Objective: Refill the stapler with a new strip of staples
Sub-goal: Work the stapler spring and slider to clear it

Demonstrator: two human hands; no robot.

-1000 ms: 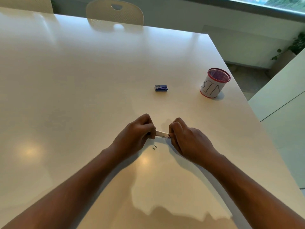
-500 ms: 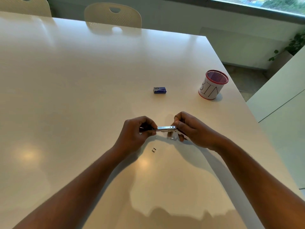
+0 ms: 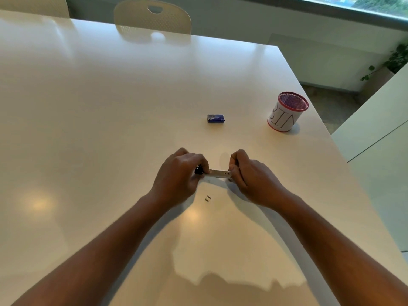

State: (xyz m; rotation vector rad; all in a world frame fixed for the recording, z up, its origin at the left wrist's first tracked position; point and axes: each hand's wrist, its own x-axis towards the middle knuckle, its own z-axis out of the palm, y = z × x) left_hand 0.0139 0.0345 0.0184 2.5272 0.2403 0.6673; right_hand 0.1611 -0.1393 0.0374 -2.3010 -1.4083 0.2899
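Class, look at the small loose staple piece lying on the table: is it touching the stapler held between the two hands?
Apart. The head view shows bare white table between the staple piece and the stapler gripped above it.

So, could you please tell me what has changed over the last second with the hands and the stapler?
Little moved. Both hands stayed on the stapler: half a second ago they held it raised slightly above the table, and now the left hand and right hand have lowered it again, fingers curled round its ends. The loose staples, blue staple box and bin cup stayed put.
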